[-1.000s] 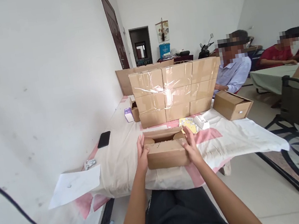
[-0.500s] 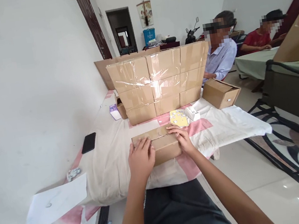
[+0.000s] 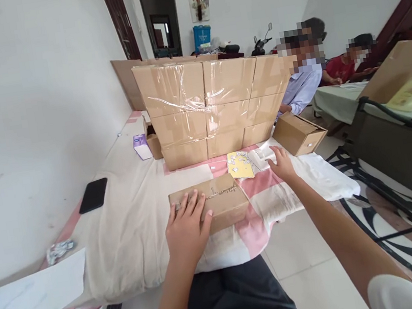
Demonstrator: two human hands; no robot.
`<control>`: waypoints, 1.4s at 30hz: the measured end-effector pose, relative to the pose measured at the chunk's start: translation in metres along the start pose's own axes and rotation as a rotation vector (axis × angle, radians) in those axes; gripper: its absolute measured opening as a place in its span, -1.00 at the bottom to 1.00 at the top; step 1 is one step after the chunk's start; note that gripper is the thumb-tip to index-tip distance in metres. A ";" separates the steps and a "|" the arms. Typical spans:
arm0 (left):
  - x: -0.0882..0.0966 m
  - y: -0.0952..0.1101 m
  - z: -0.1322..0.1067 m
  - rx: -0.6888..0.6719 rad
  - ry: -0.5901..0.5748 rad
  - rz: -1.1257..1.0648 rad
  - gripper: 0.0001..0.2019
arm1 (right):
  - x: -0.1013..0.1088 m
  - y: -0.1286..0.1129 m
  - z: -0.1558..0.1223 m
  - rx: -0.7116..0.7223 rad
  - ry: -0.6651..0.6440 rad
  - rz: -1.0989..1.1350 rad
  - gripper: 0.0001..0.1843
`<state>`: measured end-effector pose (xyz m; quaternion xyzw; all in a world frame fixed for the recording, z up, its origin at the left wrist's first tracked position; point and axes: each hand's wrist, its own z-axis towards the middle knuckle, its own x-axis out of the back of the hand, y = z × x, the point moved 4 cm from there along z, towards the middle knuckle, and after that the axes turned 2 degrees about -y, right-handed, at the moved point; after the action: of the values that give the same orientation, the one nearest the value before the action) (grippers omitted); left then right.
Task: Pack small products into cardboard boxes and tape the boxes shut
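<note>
A small brown cardboard box [image 3: 222, 209] lies in front of me, with a ragged seam along its top. My left hand [image 3: 187, 224] rests on its left part, fingers spread flat. Off to the right, my right hand [image 3: 282, 164] reaches out with thumb and fingers apart, at the edge of a white object [image 3: 262, 156] that looks like a tape dispenser. Whether the fingers touch it I cannot tell. Left of that object is a yellow sheet [image 3: 239, 165] with white patches on it.
A wall of taped cardboard boxes [image 3: 182, 127] stands behind. Beside it are a purple-and-white pack [image 3: 142, 147] and another carton [image 3: 299, 133]. A black phone [image 3: 93, 195] and a white sheet [image 3: 37, 298] lie left on the cloth [image 3: 125, 239]. Two people sit farther back.
My right hand has left the small box and moved right and forward to the white object. My left hand stays on the box. The view has shifted somewhat.
</note>
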<state>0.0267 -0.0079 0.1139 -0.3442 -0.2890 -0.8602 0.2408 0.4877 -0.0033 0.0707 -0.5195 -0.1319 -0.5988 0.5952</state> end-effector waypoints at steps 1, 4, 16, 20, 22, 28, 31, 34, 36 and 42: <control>0.000 0.001 0.000 -0.001 -0.002 0.006 -0.53 | -0.003 -0.001 0.000 0.018 -0.010 -0.028 -0.42; 0.001 0.001 0.000 -0.007 -0.006 0.018 -0.53 | -0.015 -0.002 -0.001 0.023 -0.031 -0.081 -0.60; 0.005 0.002 -0.002 -0.026 0.011 0.070 -0.50 | -0.048 -0.004 -0.005 -0.053 -0.032 -0.128 -0.28; 0.005 0.003 -0.003 -0.015 0.000 0.080 -0.50 | -0.045 -0.001 0.002 -0.122 -0.087 -0.105 -0.25; 0.005 0.003 -0.003 -0.010 -0.005 0.089 -0.49 | -0.046 0.001 0.002 -0.106 -0.070 -0.099 -0.26; 0.007 0.005 -0.004 0.013 -0.011 0.080 -0.51 | -0.053 0.000 -0.007 -0.036 -0.025 -0.125 -0.23; 0.007 0.005 -0.004 0.009 -0.022 0.096 -0.51 | -0.049 -0.006 -0.010 0.056 0.084 -0.155 -0.20; 0.007 0.006 -0.005 -0.002 -0.027 0.117 -0.50 | -0.042 -0.009 -0.014 0.106 0.213 -0.178 -0.19; 0.008 0.006 -0.006 -0.009 -0.019 0.134 -0.52 | -0.040 -0.009 -0.015 0.117 0.237 -0.178 -0.20; 0.010 0.010 -0.007 -0.030 -0.029 0.186 -0.56 | -0.045 -0.007 -0.015 0.128 0.207 -0.033 -0.24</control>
<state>0.0233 -0.0214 0.1200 -0.3856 -0.2466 -0.8332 0.3102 0.4637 0.0127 0.0329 -0.4134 -0.1162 -0.6492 0.6278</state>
